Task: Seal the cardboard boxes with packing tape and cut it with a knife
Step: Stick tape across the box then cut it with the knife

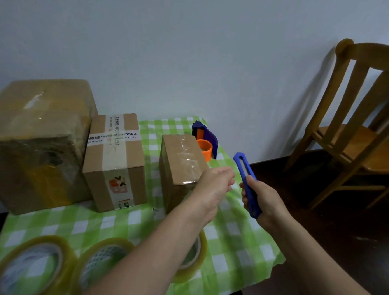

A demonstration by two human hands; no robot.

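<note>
The small cardboard box (181,164) stands near the right edge of the worktop (240,247), with clear tape glinting along its top face. The left hand (214,185) reaches to the box's near right corner, fingers drawn together as if pinching something at that corner; what it grips cannot be told. Just to the right, past the worktop's right edge, the right hand (262,200) is wrapped firmly around a blue utility knife (247,183), held upright with its upper end tilted slightly left, apart from the box.

Behind the small box, near the far right corner, sits a tape dispenser (205,142) in dark blue with an orange core. Toward the middle stands a medium box (114,161) with printed tape across it, touching a large box (36,143) at the far left corner. Along the near edge lie three yellowish tape rolls (28,271), the rightmost partly hidden under the left forearm. A green checked cloth covers the worktop. A wooden chair (358,123) stands off to the right, on the dark floor.
</note>
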